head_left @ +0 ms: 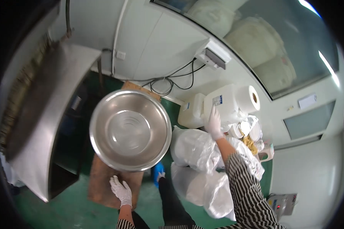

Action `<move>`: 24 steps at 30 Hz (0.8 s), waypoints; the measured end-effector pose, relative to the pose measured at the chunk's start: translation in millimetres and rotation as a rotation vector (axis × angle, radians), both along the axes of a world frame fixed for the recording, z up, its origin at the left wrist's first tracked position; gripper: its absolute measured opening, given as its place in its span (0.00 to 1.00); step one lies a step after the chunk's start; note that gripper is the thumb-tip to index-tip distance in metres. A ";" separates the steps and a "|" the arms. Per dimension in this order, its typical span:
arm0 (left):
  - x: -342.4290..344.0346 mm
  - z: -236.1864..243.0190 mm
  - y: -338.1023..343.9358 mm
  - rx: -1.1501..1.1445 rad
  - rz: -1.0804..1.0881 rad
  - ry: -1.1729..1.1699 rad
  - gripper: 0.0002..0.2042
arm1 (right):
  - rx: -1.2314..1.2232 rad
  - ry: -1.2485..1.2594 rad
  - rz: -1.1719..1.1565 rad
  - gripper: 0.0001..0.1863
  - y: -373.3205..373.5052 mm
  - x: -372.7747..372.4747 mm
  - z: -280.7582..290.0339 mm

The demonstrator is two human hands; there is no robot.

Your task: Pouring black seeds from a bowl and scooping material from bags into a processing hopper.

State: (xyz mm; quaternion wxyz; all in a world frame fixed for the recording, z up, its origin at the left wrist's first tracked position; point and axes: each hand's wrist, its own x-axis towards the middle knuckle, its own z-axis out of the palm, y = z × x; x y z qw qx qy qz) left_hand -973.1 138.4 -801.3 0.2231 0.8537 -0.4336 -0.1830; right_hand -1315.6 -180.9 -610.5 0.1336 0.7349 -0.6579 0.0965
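Observation:
A large, round stainless steel basin (pixel 160 128) rests over a brown wooden board (pixel 103 181). Just below its near rim is my left hand (pixel 121 192), gloved in white, fingers spread and holding nothing. My right hand (pixel 215 124), also in a white glove, reaches out to the right with its fingers stretched. It overlaps the front of a white plastic jerrycan (pixel 223 95); whether it touches the can I cannot tell. Beside that stands a second, yellowish jerrycan (pixel 191 110). Under my right wrist lies a filled clear plastic bag (pixel 195 147).
A steel table (pixel 65 87) runs along the left. Another filled bag (pixel 195 187) sits on the green floor near my shoe cover (pixel 156 173). A white roll (pixel 248 98) lies by the jerrycans. Black cables (pixel 164 84) hang along the wall under a white box (pixel 212 55).

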 end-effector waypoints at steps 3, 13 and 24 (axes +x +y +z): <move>-47.9 -11.6 -31.3 0.155 0.169 -0.096 0.29 | -0.053 0.125 -0.070 0.43 -141.6 -6.2 6.1; -61.8 -170.2 75.1 0.153 0.112 0.015 0.26 | -0.452 0.362 0.089 0.42 -354.7 6.8 -18.8; -84.9 -173.8 59.9 -0.117 0.309 0.562 0.25 | -0.328 0.228 0.220 0.44 -339.3 -8.8 -35.6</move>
